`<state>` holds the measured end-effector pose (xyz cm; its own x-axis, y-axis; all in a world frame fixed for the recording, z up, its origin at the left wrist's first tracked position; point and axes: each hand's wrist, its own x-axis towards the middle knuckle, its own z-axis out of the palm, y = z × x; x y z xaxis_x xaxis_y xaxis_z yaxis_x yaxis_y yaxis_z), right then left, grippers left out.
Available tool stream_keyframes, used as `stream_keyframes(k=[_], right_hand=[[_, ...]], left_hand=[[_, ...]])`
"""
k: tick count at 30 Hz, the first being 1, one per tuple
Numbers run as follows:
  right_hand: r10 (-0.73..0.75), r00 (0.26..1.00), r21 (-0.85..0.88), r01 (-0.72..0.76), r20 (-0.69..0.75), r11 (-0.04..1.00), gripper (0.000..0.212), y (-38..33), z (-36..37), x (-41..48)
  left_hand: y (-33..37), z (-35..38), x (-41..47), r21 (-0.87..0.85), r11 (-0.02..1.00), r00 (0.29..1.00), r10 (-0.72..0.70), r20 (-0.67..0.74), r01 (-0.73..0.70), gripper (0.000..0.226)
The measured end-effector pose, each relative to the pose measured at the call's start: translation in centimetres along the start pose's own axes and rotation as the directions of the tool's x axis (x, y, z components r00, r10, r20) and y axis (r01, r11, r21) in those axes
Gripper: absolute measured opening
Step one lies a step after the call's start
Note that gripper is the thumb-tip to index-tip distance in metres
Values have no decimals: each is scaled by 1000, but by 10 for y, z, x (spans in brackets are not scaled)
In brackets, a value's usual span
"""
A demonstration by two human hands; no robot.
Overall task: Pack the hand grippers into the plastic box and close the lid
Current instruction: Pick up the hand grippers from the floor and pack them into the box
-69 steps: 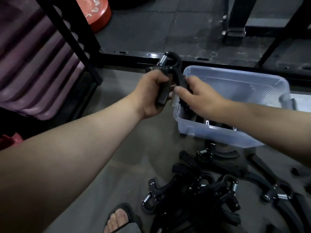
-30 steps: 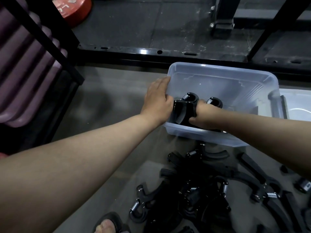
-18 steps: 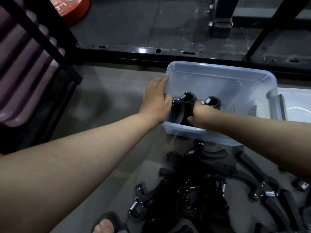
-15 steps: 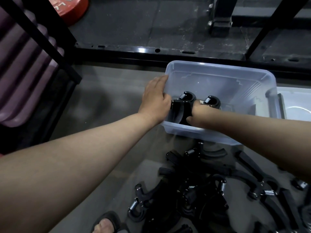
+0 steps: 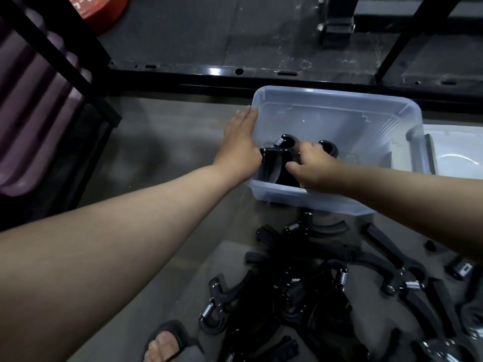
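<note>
A clear plastic box [image 5: 339, 99] stands open on the floor. Inside its near left corner a black hand gripper [image 5: 274, 159] stands upright, spring on top, and a second gripper [image 5: 328, 148] sits just behind. My right hand [image 5: 311, 169] reaches into the box with its fingers curled round the first gripper's handle. My left hand [image 5: 239, 146] lies flat against the outside of the box's left wall, fingers straight along the rim. Several more hand grippers [image 5: 313, 283] lie heaped on the floor in front of the box.
The box's lid [image 5: 457, 155] lies right of the box. A black steel rack beam [image 5: 235, 74] runs behind it, with a slanted post [image 5: 65, 56] and purple mats [image 5: 31, 121] at left. A red weight plate [image 5: 102, 9] sits top left. My sandalled foot [image 5: 167, 340] is near the pile.
My right hand has come up a little inside the box and its fingers now curl over the gripper's top. My left hand stays on the box's left wall.
</note>
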<state>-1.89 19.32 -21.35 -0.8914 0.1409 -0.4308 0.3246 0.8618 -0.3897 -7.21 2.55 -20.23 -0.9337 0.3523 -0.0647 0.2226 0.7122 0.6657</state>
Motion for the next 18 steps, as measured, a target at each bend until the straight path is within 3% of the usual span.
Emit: stream_keyframes(k=[7,14,16,18], right_hand=[[-201,979,61,203,-36,977,37,-8,-6,-28],[-490,871,-16,490,-33,872,37,-3,0,-52],[-586,803,-98,578,-107,810,35,1,3,-59],[-728,662,-253,684,-178,684,33,4,6,-66]], left_hand=[[10,-9,-1,-9,999,998,-47,38,47,77],[6,-10,-11,18,1000,1000,-13,-2,13,75],[8,-9,-17,80,996,999,-28,30,26,77],[11,-5,-25,169,985,999,-39,21,35,75]])
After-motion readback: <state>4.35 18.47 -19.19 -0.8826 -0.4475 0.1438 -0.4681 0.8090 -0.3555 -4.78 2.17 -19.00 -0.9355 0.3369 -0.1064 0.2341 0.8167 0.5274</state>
